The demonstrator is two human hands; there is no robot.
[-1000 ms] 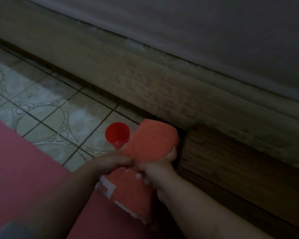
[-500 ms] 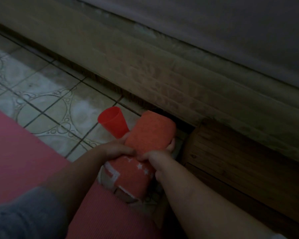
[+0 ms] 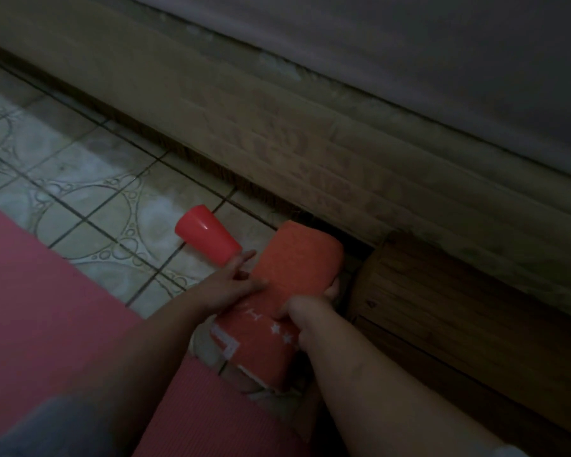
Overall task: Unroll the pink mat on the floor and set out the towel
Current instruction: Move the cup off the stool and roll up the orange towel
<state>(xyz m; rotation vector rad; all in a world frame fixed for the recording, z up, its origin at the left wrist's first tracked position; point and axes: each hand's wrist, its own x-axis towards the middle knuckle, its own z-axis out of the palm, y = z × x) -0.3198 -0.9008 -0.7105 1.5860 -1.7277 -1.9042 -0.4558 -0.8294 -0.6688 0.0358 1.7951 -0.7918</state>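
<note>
The pink mat (image 3: pixel 47 308) lies flat on the tiled floor across the lower left of the view. An orange folded towel (image 3: pixel 297 268) with white stars and a white border rests on the floor past the mat's corner. My left hand (image 3: pixel 231 285) presses on the towel's left side with fingers spread. My right hand (image 3: pixel 305 311) grips the towel's right edge, thumb on top. The towel's near end hangs over the mat's corner.
A red plastic cup (image 3: pixel 206 237) lies tipped on the tiles just left of the towel, touching my left fingertips. A wooden block (image 3: pixel 442 308) sits to the right. A pale low wall (image 3: pixel 277 127) runs diagonally behind.
The red cup has gone from upright to lying on its side, mouth toward the upper left. Both hands stay on the towel, with the left fingers now spread.
</note>
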